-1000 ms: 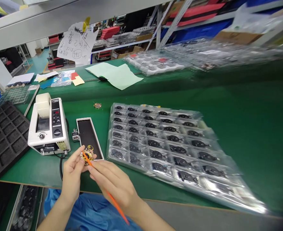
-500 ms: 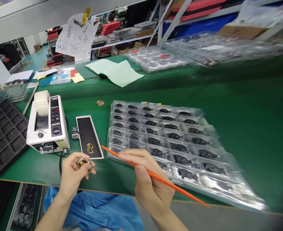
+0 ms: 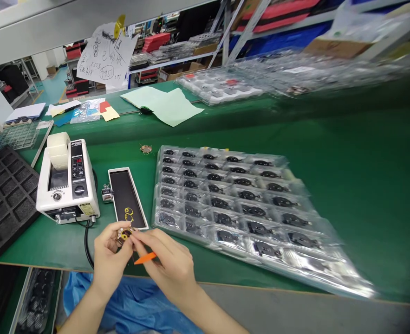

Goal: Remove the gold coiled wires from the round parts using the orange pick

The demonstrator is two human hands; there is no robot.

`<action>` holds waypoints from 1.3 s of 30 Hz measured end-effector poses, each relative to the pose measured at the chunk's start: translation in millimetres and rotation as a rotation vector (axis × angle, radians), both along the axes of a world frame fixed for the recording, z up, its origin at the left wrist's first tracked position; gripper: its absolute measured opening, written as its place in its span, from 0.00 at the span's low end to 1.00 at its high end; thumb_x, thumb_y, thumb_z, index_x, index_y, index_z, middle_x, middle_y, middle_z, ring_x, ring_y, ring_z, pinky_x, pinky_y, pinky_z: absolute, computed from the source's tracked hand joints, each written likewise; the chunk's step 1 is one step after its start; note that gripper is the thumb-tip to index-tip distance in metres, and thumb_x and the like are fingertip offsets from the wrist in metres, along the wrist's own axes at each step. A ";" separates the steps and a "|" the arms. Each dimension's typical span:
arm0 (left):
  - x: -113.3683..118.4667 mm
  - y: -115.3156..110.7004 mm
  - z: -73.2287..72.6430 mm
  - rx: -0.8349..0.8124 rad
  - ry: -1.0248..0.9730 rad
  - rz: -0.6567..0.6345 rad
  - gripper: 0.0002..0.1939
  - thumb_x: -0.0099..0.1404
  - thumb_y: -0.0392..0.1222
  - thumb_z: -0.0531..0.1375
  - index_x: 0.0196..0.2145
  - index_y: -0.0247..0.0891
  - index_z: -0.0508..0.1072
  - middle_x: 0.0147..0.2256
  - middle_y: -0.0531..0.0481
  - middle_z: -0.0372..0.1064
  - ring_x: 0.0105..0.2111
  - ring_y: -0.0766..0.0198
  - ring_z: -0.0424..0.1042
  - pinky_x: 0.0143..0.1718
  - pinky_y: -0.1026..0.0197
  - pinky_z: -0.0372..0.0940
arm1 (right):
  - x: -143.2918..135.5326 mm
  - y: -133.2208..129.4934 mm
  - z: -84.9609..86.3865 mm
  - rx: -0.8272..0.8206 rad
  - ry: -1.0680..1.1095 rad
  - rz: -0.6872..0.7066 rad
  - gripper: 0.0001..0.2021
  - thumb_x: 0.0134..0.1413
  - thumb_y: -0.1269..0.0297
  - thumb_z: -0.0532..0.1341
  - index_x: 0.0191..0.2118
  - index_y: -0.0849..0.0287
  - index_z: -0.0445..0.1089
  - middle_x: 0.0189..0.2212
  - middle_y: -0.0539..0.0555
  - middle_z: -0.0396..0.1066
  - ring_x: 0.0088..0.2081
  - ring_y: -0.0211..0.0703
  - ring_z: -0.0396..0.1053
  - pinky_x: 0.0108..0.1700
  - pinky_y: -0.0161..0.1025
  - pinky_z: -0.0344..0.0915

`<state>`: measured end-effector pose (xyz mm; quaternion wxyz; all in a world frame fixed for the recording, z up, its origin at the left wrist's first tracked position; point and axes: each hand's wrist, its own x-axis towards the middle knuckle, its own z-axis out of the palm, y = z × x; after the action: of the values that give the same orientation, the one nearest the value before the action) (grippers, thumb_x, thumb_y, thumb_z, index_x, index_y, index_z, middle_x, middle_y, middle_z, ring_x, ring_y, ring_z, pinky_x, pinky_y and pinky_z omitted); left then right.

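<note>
Left hand (image 3: 110, 257) fingers pinch a small round part (image 3: 124, 234) just above the bench's near edge. Right hand (image 3: 168, 266) fingertips touch the part at three o'clock, an orange stick (image 3: 145, 258) clamped under them. Black tray (image 3: 127, 198) lies at twelve o'clock, tape dispenser (image 3: 67, 183) at ten, blister tray (image 3: 246, 208) at two.

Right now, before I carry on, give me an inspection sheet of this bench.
Surface: green bench mat, flat.
Job's things: small round part pinched in left hand; orange stick in right hand, whose fingertips touch the part.
Clutter: clear blister tray of dark parts; narrow black tray with yellow pieces; tape dispenser; hand counter; black foam tray; loose round part; green paper sheets.
Grippers: both hands closed on items.
Cables: black dispenser cord running off the front edge.
Surroundings: shelving, handwritten note, more blister trays.
</note>
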<state>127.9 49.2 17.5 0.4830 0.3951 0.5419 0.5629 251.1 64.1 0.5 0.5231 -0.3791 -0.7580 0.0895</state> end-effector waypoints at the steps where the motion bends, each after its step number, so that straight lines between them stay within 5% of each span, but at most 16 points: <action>1: 1.6 -1.6 0.1 0.011 0.028 0.004 0.13 0.53 0.33 0.65 0.38 0.36 0.79 0.35 0.47 0.80 0.34 0.63 0.78 0.36 0.67 0.72 | -1.5 1.2 -1.1 0.005 0.005 -0.023 0.07 0.60 0.75 0.58 0.40 0.59 0.72 0.27 0.53 0.74 0.28 0.39 0.73 0.29 0.34 0.68; 10: 4.7 -13.4 -13.8 0.194 0.449 0.060 0.21 0.59 0.28 0.59 0.48 0.41 0.78 0.47 0.47 0.78 0.45 0.57 0.78 0.48 0.60 0.72 | -3.1 5.0 4.5 -0.099 0.036 -0.045 0.06 0.61 0.74 0.58 0.36 0.58 0.70 0.27 0.52 0.74 0.29 0.40 0.73 0.30 0.35 0.69; 18: 0.0 -17.0 -15.9 0.300 0.526 -0.022 0.24 0.61 0.27 0.58 0.53 0.41 0.75 0.49 0.46 0.77 0.47 0.57 0.78 0.48 0.61 0.73 | -0.5 12.9 3.1 -0.104 0.013 0.027 0.07 0.57 0.76 0.56 0.31 0.58 0.65 0.23 0.49 0.68 0.24 0.37 0.66 0.26 0.33 0.63; 25: -5.6 -12.8 -16.9 0.126 0.402 0.002 0.21 0.63 0.33 0.61 0.54 0.41 0.75 0.51 0.44 0.76 0.39 0.58 0.80 0.44 0.60 0.75 | 4.1 17.0 10.6 -0.130 0.087 0.272 0.09 0.55 0.75 0.57 0.27 0.56 0.62 0.20 0.47 0.64 0.21 0.34 0.62 0.23 0.31 0.60; 31: -7.0 -16.2 -18.4 0.177 0.377 0.015 0.24 0.61 0.30 0.60 0.54 0.43 0.74 0.52 0.47 0.75 0.47 0.57 0.77 0.47 0.61 0.73 | 2.3 19.6 5.2 -0.053 0.008 0.099 0.05 0.60 0.74 0.58 0.36 0.58 0.69 0.26 0.52 0.72 0.26 0.38 0.70 0.28 0.33 0.66; 39: -9.8 -21.6 -18.9 0.278 0.494 -0.035 0.29 0.62 0.25 0.57 0.58 0.47 0.70 0.54 0.49 0.73 0.52 0.58 0.74 0.52 0.63 0.70 | -0.7 17.8 5.1 -0.024 -0.069 0.065 0.06 0.61 0.74 0.56 0.36 0.58 0.69 0.25 0.51 0.72 0.26 0.38 0.69 0.27 0.33 0.65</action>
<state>118.1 27.6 -1.4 0.2870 0.5923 0.5538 0.5100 250.4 81.8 5.6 0.4888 -0.3635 -0.7864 0.1025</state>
